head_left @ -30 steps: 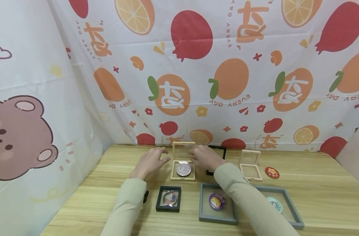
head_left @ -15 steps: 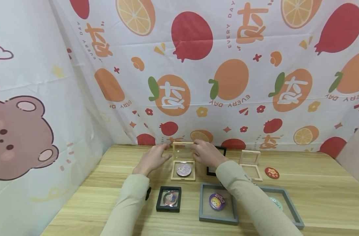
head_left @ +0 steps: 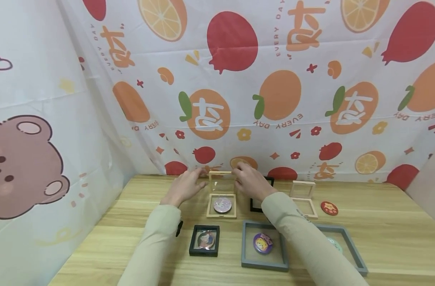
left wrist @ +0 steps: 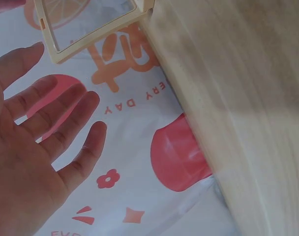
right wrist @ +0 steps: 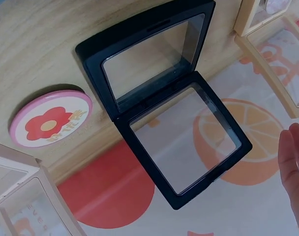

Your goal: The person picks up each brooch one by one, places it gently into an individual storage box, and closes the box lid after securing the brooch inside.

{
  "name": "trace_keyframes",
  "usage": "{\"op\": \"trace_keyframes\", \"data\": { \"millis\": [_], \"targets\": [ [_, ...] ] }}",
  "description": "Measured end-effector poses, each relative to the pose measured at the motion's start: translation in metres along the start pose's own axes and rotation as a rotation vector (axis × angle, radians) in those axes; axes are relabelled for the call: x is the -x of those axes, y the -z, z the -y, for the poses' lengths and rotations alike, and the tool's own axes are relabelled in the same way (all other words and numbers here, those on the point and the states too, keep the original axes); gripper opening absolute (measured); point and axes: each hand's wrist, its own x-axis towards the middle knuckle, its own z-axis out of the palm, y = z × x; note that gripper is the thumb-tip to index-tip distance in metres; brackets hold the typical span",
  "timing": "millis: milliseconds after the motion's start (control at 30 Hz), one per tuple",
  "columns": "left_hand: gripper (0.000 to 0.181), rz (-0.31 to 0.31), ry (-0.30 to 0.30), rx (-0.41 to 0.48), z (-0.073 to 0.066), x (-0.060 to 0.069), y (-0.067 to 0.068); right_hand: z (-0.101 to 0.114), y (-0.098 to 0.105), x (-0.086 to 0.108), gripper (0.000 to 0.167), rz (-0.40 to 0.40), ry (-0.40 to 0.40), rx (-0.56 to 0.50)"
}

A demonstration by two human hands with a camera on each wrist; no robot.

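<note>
A small light-wood frame stands opened like a case, its clear lid (head_left: 221, 172) raised and a round lilac badge (head_left: 222, 205) lying in its base (head_left: 221, 217). My left hand (head_left: 184, 188) is at the lid's left side; in the left wrist view that hand (left wrist: 36, 132) has its fingers spread, apart from the lid (left wrist: 85, 44). At the lid's right edge is my right hand (head_left: 252, 183); the right wrist view shows only part of this hand (right wrist: 293, 167), a little away from the lid's frame (right wrist: 275, 78), with nothing in its fingers.
An opened black frame (head_left: 254, 209) stands right of the lilac badge, a pale opened frame (head_left: 314, 215) and red badge (head_left: 329, 208) farther right. In front lie a black frame (head_left: 191, 252) with a badge, a grey frame (head_left: 263, 267) with a purple badge (head_left: 263, 243), and another grey frame (head_left: 358, 254).
Both hands have risen slightly beside the raised lid, and the left has shifted a little right. The frames and badges have stayed where they were.
</note>
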Motion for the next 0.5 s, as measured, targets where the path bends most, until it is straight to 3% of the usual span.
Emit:
{"op": "trace_keyframes", "data": {
  "millis": [233,500],
  "targets": [
    [0.044,0.033,0.006,0.013,-0.0018,-0.0023,0.0022,-0.0007,0.0001,-0.0008,0.026,0.012,-0.043,0.008],
    [0.041,0.02,-0.012,-0.012,-0.0023,-0.0028,-0.002,0.0021,-0.0007,-0.0028,0.036,0.067,-0.06,0.0]
  ]
}}
